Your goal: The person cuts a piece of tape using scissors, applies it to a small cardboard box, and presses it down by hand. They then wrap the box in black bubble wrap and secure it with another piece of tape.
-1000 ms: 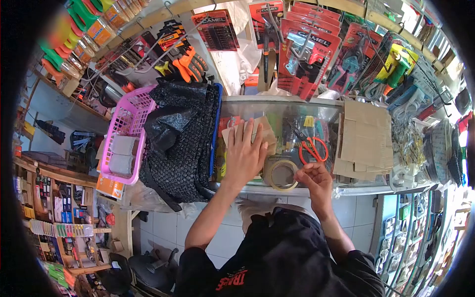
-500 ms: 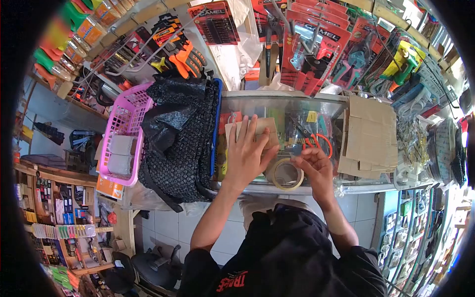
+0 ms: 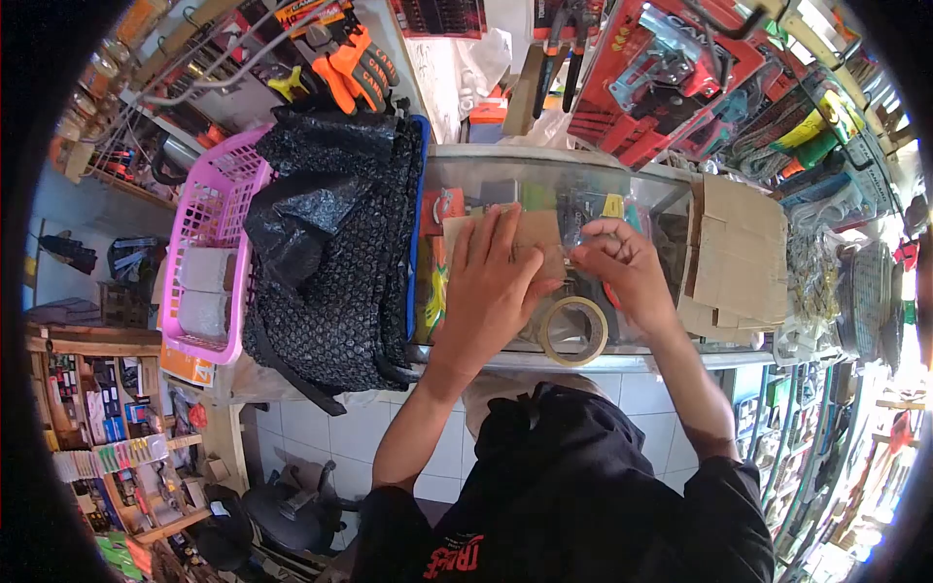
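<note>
My left hand (image 3: pixel 491 282) lies spread over a small piece of brown cardboard (image 3: pixel 540 231), pressing it on the glass counter. My right hand (image 3: pixel 627 267) is beside the cardboard's right edge, thumb and fingertips pinched together. Whatever sits in that pinch is too small to make out. Just below the two hands, a roll of tape (image 3: pixel 550 335) rests flat near the counter's front edge. Mostly covered by my right hand is a pair of scissors, with a bit of its orange handle (image 3: pixel 610 295) showing.
Black bubble wrap (image 3: pixel 340 282) and a pink basket (image 3: pixel 233 316) stand on the left. Flattened cardboard (image 3: pixel 741 262) lies on the glass counter (image 3: pixel 466 167) at right. Packaged tools (image 3: pixel 661 87) hang at the back, and a black chair (image 3: pixel 296 510) is below left.
My right hand has moved up from beside the tape roll to the cardboard's right edge, now covering most of the scissors' handles. My left hand stays on the cardboard. The camera view has shifted.
</note>
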`<action>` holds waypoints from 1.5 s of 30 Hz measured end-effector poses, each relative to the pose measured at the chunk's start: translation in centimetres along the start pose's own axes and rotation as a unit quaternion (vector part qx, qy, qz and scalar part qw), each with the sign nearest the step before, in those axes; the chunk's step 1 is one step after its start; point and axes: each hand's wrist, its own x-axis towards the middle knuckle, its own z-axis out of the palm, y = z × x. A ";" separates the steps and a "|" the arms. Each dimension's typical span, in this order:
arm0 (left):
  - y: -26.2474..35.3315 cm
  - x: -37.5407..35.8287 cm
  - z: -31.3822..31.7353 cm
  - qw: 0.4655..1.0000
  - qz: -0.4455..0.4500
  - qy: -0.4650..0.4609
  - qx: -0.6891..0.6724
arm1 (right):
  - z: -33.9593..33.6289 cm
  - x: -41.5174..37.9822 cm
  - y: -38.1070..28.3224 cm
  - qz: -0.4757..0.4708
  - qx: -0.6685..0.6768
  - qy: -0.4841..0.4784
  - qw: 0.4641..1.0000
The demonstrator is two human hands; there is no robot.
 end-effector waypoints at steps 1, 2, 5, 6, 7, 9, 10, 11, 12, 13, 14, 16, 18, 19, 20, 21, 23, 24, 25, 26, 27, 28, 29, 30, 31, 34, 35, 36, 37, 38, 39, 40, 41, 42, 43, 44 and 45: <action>0.0 0.0 0.1 1.000 -0.002 0.001 -0.003 | 0.1 0.0 -0.6 0.013 -0.009 0.001 1.000; 0.0 0.0 0.1 1.000 -0.005 0.002 -0.005 | 0.1 0.1 -1.1 0.025 -0.018 0.002 1.000; -0.1 0.0 0.2 1.000 -0.004 -0.001 -0.006 | 0.0 0.6 -1.5 0.045 -0.011 -0.002 0.999; -0.1 0.0 0.2 1.000 -0.002 -0.002 -0.004 | 0.0 0.8 -1.7 0.054 -0.016 -0.001 0.998; -0.1 0.0 0.2 1.000 -0.003 -0.002 -0.005 | 0.1 0.9 -1.9 0.062 -0.022 -0.001 0.998; -0.1 0.0 0.3 1.000 -0.004 -0.001 -0.008 | 0.3 1.1 -2.4 0.074 -0.034 0.002 0.997; -0.1 0.1 0.2 1.000 -0.005 -0.007 -0.004 | 0.4 1.2 -2.6 0.077 -0.040 0.004 0.996; -0.1 0.1 0.2 1.000 -0.007 -0.012 0.001 | 0.5 1.4 -2.8 0.081 -0.047 0.005 0.996; 0.0 0.1 0.2 1.000 -0.009 -0.018 0.006 | 0.5 1.5 -2.9 0.085 -0.047 0.006 0.995; 0.0 0.1 0.3 1.000 -0.007 -0.017 0.005 | 0.6 1.6 -3.0 0.088 -0.046 0.006 0.995; 0.0 0.0 0.3 1.000 -0.004 -0.017 0.004 | 0.5 1.7 -3.0 0.091 -0.046 0.006 0.995; -0.1 0.0 0.3 1.000 -0.003 -0.016 -0.003 | 0.1 2.1 -3.0 0.095 -0.045 -0.006 0.994; -0.1 0.1 0.3 1.000 -0.005 -0.017 -0.018 | 0.0 2.3 -2.9 0.096 -0.048 -0.012 0.994; 0.0 0.2 0.2 1.000 -0.004 -0.017 -0.020 | 0.0 2.3 -2.9 0.095 -0.051 -0.013 0.994; 0.1 0.2 0.2 1.000 -0.004 -0.017 -0.022 | 0.0 2.3 -2.9 0.094 -0.054 -0.013 0.994; 0.1 0.2 0.2 1.000 -0.003 -0.017 -0.024 | -0.1 2.4 -2.9 0.095 -0.053 -0.015 0.994; 0.0 0.2 0.3 1.000 -0.001 -0.014 -0.028 | -0.3 2.6 -2.8 0.099 -0.052 -0.017 0.994; -0.1 0.2 0.4 0.999 0.000 -0.012 -0.029 | -0.3 2.7 -2.8 0.101 -0.051 -0.018 0.993; -0.1 0.2 0.4 0.999 0.002 -0.014 -0.028 | -0.3 2.7 -2.8 0.104 -0.051 -0.018 0.993; -0.1 0.2 0.3 0.999 0.003 -0.017 -0.027 | -0.3 2.8 -2.8 0.107 -0.050 -0.019 0.993; -0.1 0.1 0.3 0.999 0.004 -0.020 -0.025 | -0.3 2.8 -2.8 0.107 -0.053 -0.018 0.993; -0.1 0.1 0.3 0.999 0.004 -0.022 -0.026 | -0.2 2.9 -2.9 0.107 -0.056 -0.017 0.992; -0.1 0.1 0.3 0.999 0.004 -0.025 -0.027 | -0.2 2.9 -3.0 0.107 -0.059 -0.016 0.992; -0.1 0.1 0.3 0.999 0.004 -0.027 -0.028 | -0.1 2.9 -3.1 0.105 -0.060 -0.019 0.992; -0.1 0.1 0.3 0.999 0.005 -0.024 -0.030 | -0.1 2.9 -3.1 0.102 -0.062 -0.022 0.993; -0.1 0.0 0.3 0.999 0.005 -0.020 -0.033 | -0.1 2.9 -2.9 0.098 -0.059 -0.021 0.993; -0.2 0.0 0.3 0.999 0.006 -0.020 -0.032 | -0.1 3.0 -2.8 0.096 -0.055 -0.018 0.994; -0.2 -0.1 0.3 0.999 0.008 -0.021 -0.030 | -0.1 2.9 -2.9 0.097 -0.061 -0.018 0.993; -0.2 -0.1 0.4 0.999 0.006 -0.022 -0.030 | 0.0 2.9 -3.0 0.098 -0.067 -0.018 0.993; -0.2 -0.1 0.5 0.999 0.005 -0.024 -0.030 | 0.0 2.9 -3.0 0.099 -0.073 -0.017 0.992; -0.2 -0.1 0.5 0.999 0.003 -0.026 -0.031 | 0.0 2.9 -3.0 0.099 -0.071 -0.016 0.992; -0.1 -0.1 0.4 0.999 -0.001 -0.032 -0.030 | 0.1 2.9 -3.0 0.100 -0.069 -0.015 0.992; 0.0 0.1 0.2 0.999 -0.005 -0.037 -0.030 | 0.1 2.9 -3.0 0.100 -0.067 -0.013 0.993; 0.1 0.2 0.1 0.999 -0.009 -0.043 -0.029 | 0.0 3.0 -2.9 0.100 -0.063 -0.017 0.993; 0.1 0.2 0.1 0.999 -0.008 -0.045 -0.024 | -0.2 3.1 -2.7 0.099 -0.060 -0.020 0.993; 0.2 0.2 0.0 0.999 -0.007 -0.046 -0.019 | -0.3 3.1 -2.6 0.098 -0.057 -0.024 0.993; 0.2 0.1 0.0 0.999 -0.006 -0.048 -0.014 | -0.3 3.1 -2.6 0.097 -0.059 -0.023 0.993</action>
